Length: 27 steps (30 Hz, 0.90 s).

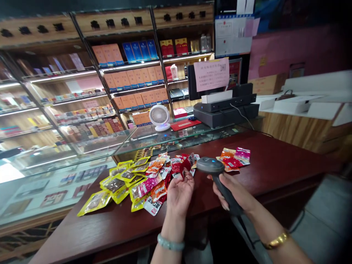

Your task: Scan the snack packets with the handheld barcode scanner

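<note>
My right hand (pixel 233 189) grips the handle of a dark grey barcode scanner (pixel 210 165), its head pointing left with a small blue light on top. Palm up, my left hand (pixel 181 189) pinches a red snack packet (pixel 189 162) between its fingertips, just left of the scanner head. Around and behind this hand lies a heap of snack packets: yellow packets (pixel 121 179) to the left, pink, orange, white and red ones (pixel 158 190) nearer the hand. A smaller group of red, orange and pink packets (pixel 233 159) lies beyond the scanner on the right.
All this rests on a dark red wooden table (pixel 121 231). Behind it are a glass display counter (pixel 137 143), a small white fan (pixel 159 116), a red mat (pixel 185 124) and a monitor with a pink sign (pixel 211 74). The scanner's cable (pixel 246 233) hangs below my right hand.
</note>
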{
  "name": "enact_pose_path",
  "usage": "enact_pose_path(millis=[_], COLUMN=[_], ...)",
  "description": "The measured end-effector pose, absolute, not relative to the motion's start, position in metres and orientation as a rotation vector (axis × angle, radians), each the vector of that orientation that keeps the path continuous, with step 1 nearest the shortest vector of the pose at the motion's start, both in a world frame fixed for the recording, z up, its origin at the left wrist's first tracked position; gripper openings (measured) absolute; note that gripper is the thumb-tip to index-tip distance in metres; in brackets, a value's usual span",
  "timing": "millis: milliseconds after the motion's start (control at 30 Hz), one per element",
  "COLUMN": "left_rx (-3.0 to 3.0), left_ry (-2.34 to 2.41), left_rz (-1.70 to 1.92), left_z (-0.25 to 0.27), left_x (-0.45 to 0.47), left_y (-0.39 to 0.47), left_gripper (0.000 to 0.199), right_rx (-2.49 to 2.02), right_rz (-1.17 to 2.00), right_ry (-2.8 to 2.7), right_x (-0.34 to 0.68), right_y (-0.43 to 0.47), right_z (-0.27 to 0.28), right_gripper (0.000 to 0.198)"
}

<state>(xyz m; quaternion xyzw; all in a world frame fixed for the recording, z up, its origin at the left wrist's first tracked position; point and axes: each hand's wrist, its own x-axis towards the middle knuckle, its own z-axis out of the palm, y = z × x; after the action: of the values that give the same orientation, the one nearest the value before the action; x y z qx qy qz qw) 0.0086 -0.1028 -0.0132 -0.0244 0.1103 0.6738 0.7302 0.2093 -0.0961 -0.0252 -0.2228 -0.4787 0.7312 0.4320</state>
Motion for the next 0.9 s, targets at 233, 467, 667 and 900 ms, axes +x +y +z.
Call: enact_pose_path(millis=[233, 467, 667, 900], left_rx=[-0.066, 0.211, 0.301, 0.281], left_ry=[0.218, 0.56, 0.73, 0.799], left_rz=[1.53, 1.536, 1.663, 1.731], left_z=[-0.022, -0.037, -0.041, -0.052], left_x=[0.008, 0.014, 0.016, 0.015], left_y=[-0.124, -0.132, -0.124, -0.121], left_gripper=[0.024, 0.037, 0.025, 0.019], right_rx=[-0.559, -0.582, -0.645, -0.655], right_rz=[1.811, 1.872, 1.914, 1.947], right_ry=[-1.166, -1.297, -1.414, -1.427], right_x=[0.192, 0.183, 0.177, 0.173], right_y=[-0.115, -0.131, -0.132, -0.128], right_z=[-0.035, -0.038, -0.03, -0.027], right_gripper=[0.047, 0.049, 0.052, 0.054])
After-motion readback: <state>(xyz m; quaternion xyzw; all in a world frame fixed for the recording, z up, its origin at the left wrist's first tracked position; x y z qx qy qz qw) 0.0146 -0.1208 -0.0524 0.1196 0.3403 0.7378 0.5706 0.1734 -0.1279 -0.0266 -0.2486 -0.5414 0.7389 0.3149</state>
